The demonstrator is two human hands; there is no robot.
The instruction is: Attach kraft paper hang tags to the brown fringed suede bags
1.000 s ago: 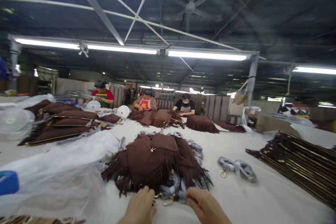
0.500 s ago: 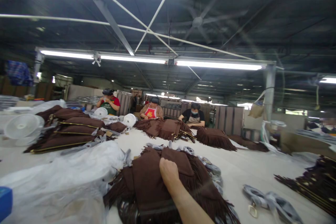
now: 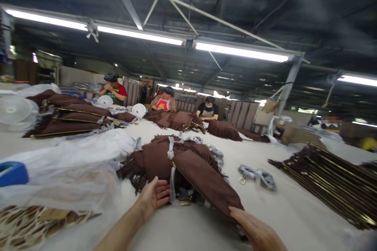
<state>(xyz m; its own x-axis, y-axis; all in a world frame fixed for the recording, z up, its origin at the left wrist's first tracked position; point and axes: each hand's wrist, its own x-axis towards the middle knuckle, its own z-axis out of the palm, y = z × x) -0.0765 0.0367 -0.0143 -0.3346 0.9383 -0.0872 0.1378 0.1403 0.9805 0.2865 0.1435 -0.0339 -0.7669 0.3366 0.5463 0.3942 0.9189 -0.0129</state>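
A brown fringed bag lies slanted on a pile of brown fringed pieces. Its zipper edge faces me, and its near end points to the lower right. My right hand touches that near end with its fingers stretched out; the thumb is hidden. Left of the bag, my left hand is open, fingers apart and slightly bent, beside a hanging wrapped strap. Metal hardware shows under the bag, partly in shadow.
Wrapped straps lie to the right, before a stack of zippered brown pieces. Clear plastic sheeting and a blue object are on the left. More brown bags and white reels lie farther back, with several people seated beyond.
My right hand has moved from the top of the pile to the bag's near end at lower right. My left hand has come into view. The bag now slants toward me, and the view has tilted down.
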